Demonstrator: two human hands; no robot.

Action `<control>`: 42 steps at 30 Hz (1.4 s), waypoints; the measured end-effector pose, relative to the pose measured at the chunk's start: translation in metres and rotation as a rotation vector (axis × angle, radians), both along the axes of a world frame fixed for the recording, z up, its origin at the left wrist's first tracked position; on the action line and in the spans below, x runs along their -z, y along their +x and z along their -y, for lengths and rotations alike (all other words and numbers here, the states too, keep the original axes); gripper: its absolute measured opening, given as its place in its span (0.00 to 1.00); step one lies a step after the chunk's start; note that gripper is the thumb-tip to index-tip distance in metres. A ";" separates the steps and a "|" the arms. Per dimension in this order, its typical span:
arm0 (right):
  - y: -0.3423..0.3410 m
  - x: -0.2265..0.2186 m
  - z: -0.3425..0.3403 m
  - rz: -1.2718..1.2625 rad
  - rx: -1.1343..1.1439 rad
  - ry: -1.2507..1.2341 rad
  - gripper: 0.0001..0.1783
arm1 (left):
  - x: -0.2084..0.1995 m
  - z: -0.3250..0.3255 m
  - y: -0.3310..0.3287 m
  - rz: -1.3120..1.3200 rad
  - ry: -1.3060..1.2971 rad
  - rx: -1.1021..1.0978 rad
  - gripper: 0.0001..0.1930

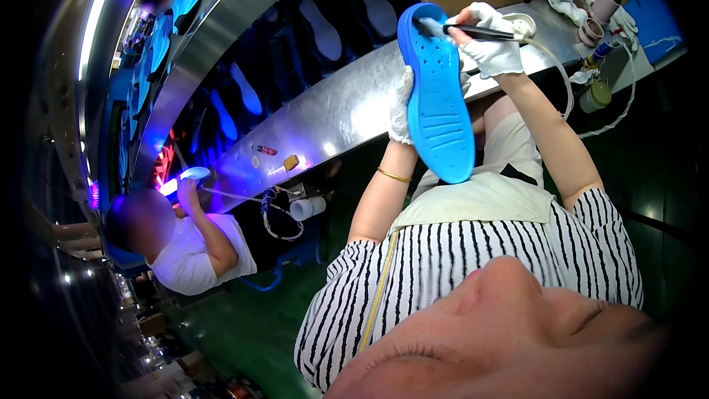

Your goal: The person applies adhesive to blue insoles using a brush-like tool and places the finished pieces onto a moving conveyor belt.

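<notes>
A blue shoe sole (442,114) is held up before my body, its inner face with small holes and ridges turned toward me. My left hand (400,107), in a white glove, is closed around the sole's left edge, and its fingertips show at the far edge. In my right hand (490,48), also gloved with bare fingertips, is a black-handled brush (478,32). Its pale bristles touch the inner face near the sole's upper end.
A metal bench (325,111) runs ahead, with a small white dish (523,26) beside my right hand. Dark soles (321,29) lie behind it. A hose (565,77) hangs at the right. Further left, a co-worker (199,244) holds a lit sole.
</notes>
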State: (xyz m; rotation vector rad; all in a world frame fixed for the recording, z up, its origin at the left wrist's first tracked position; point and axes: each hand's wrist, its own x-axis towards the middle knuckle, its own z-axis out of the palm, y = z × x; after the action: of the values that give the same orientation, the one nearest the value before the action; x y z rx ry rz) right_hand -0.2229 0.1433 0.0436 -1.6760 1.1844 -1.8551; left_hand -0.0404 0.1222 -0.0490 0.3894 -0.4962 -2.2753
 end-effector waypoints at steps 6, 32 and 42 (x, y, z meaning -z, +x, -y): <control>0.009 -0.008 -0.025 0.113 -0.375 0.232 0.12 | -0.028 -0.014 -0.006 -0.148 0.018 -0.068 0.34; 0.028 -0.006 -0.066 -0.271 -0.391 0.222 0.10 | -0.043 0.031 0.014 -0.119 -0.096 -0.214 0.40; -0.004 -0.018 -0.034 0.077 -0.332 0.442 0.09 | -0.063 -0.020 -0.003 -0.043 -0.165 -0.284 0.48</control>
State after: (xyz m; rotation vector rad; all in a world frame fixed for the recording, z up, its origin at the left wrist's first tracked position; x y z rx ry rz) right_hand -0.2266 0.1772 0.0614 -1.4337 1.1047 -1.3292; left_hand -0.0431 0.1418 0.0144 0.3064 -0.5639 -1.9497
